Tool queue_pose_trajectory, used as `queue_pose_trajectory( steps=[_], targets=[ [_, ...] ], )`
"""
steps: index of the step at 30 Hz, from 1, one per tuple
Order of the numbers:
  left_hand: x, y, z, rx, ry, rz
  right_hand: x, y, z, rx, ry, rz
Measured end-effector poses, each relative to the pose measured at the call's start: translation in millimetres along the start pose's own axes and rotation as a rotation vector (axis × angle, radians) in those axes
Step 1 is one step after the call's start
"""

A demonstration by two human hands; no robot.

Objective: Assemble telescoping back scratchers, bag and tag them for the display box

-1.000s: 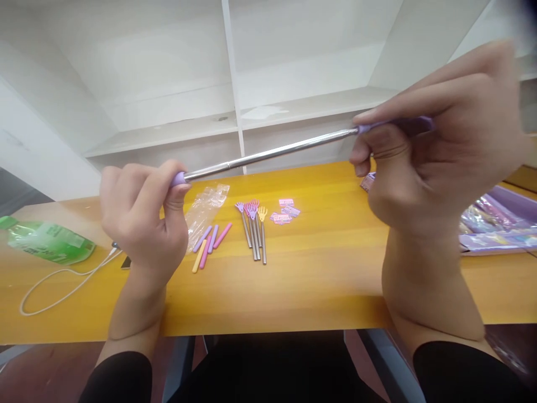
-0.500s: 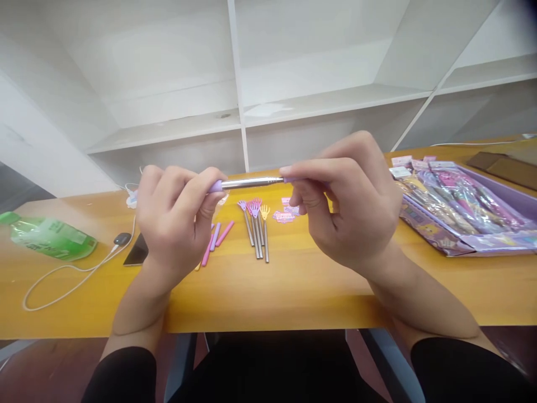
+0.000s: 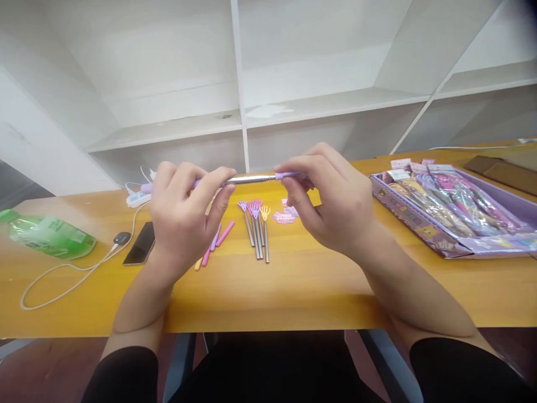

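Level above the table, a back scratcher (image 3: 253,179) with a steel rod stretches between my two hands. My left hand (image 3: 180,215) is closed round its purple handle, whose end sticks out past the knuckles. At the other end, the fingers of my right hand (image 3: 331,204) pinch the purple head and partly hide it. Below lie several more back scratchers (image 3: 257,232) with purple, pink and yellow claw heads and bare metal rods. Beside my left wrist are several loose handle sleeves (image 3: 213,246) in pink, purple and yellow. Small pink printed cards (image 3: 284,216) lie under my right hand.
On the right stands a purple display box (image 3: 419,221) of wrapped back scratchers, with brown cardboard (image 3: 499,170) behind it. To the left are a green bottle (image 3: 52,235), a phone (image 3: 140,244), a white cable (image 3: 69,266) and a power strip (image 3: 138,198). White shelves (image 3: 243,84) rise behind the table.
My right hand has shifted left, and its grip shows more of the purple head. My left hand has moved slightly right along the back scratcher, and the handle end now shows behind it.
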State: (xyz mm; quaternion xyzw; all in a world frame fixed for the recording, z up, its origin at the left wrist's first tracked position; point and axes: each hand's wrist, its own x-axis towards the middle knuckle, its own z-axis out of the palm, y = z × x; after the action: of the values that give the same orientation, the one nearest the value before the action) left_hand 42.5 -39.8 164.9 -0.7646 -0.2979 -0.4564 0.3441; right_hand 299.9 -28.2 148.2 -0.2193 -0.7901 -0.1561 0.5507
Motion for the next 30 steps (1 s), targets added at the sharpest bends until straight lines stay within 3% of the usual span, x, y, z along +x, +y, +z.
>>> queue_pose_trajectory(
  steps=[12, 30],
  targets=[
    [-2.1, -1.6, 10.8, -0.024, 0.026, -0.013, -2.0, 2.5, 1.9, -0.074, -0.080, -0.020],
    [-0.3, -21.4, 1.7, -0.038, -0.005, -0.052, 2.5, 13.9, -8.2, -0.131, -0.103, 0.032]
  ],
)
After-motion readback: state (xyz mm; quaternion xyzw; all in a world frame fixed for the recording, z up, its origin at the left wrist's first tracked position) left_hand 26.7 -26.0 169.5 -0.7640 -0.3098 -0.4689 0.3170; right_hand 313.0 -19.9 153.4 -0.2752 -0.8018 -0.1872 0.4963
